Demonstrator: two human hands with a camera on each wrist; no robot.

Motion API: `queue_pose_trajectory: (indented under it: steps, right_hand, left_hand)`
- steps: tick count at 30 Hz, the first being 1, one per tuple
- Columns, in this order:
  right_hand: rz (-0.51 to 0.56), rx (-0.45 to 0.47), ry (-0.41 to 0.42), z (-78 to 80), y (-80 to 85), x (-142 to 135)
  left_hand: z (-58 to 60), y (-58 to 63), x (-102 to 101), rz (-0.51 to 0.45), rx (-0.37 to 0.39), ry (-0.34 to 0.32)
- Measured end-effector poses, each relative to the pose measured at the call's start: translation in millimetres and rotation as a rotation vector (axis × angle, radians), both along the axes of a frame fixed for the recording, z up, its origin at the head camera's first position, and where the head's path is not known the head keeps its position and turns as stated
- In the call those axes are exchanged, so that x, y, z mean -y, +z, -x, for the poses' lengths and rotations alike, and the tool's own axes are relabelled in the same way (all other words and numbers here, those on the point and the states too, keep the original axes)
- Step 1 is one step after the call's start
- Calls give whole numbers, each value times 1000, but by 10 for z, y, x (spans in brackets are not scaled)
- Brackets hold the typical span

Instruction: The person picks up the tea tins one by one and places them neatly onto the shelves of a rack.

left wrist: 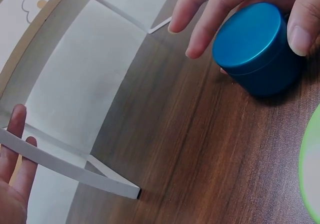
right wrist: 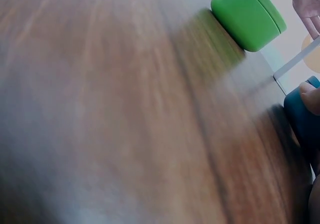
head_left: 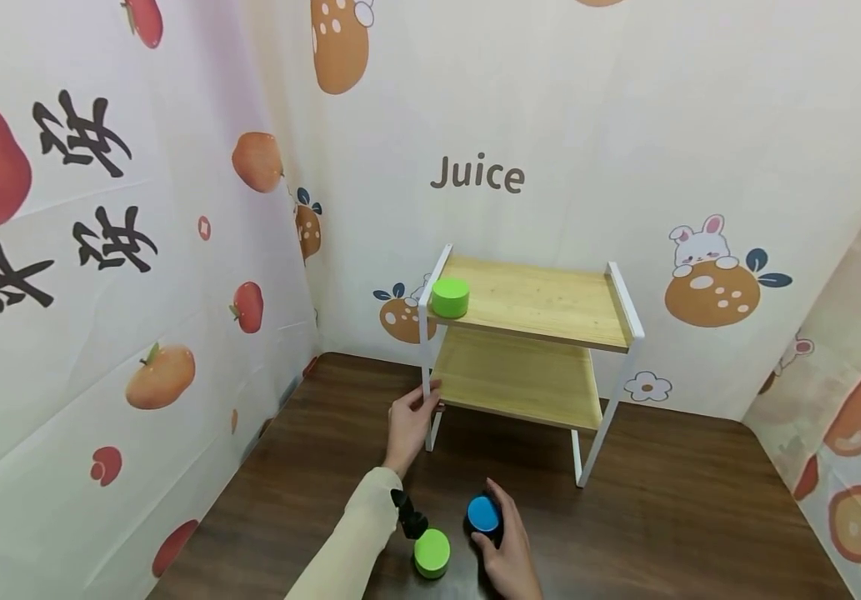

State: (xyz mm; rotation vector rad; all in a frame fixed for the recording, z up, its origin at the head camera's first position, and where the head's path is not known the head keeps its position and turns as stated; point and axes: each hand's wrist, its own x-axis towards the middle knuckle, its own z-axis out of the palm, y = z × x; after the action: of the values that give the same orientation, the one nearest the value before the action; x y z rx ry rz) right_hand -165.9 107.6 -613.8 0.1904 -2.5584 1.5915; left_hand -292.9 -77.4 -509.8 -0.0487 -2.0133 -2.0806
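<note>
My left hand (head_left: pixel 409 427) is at the left front leg of a small two-tier shelf (head_left: pixel 538 300); in the left wrist view its fingers (left wrist: pixel 22 171) pass behind the white leg. On the table below, my right hand (head_left: pixel 511 554) holds a round blue tin (head_left: pixel 483 514), thumb on one side and fingers around the other. Two of those fingers stick out past the tin in the left wrist view. A lime-green tin (head_left: pixel 432 553) stands left of the blue one. Another green tin (head_left: pixel 450 297) sits at the top board's left front corner.
The dark wooden table (head_left: pixel 670 517) runs back to a wall covering (head_left: pixel 550 100) printed with fruit and rabbits. A similar covering (head_left: pixel 175 317) borders the left side. The shelf's lower board (head_left: pixel 516 375) hangs between the white legs. Black straps sit on the left sleeve (head_left: pixel 358 525).
</note>
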Motion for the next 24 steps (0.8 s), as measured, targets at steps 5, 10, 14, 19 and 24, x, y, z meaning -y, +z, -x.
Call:
queue_pose_trajectory:
  steps: [5, 10, 14, 19, 24]
  right_hand:
    - [-13, -31, -1, 9, 21, 17]
    - [-12, -15, -5, 4, 25, 20]
    - [-52, -8, 3, 20, 15, 3]
    - [-68, 4, 5, 30, 11, -8]
    - [-67, 23, -7, 26, 6, 0]
  left_hand:
    - [16, 32, 0, 23, -13, 26]
    - [9, 30, -4, 25, -3, 29]
    - [5, 20, -7, -4, -14, 10]
    - [0, 12, -6, -16, -25, 13]
    - [-1, 3, -2, -9, -29, 19]
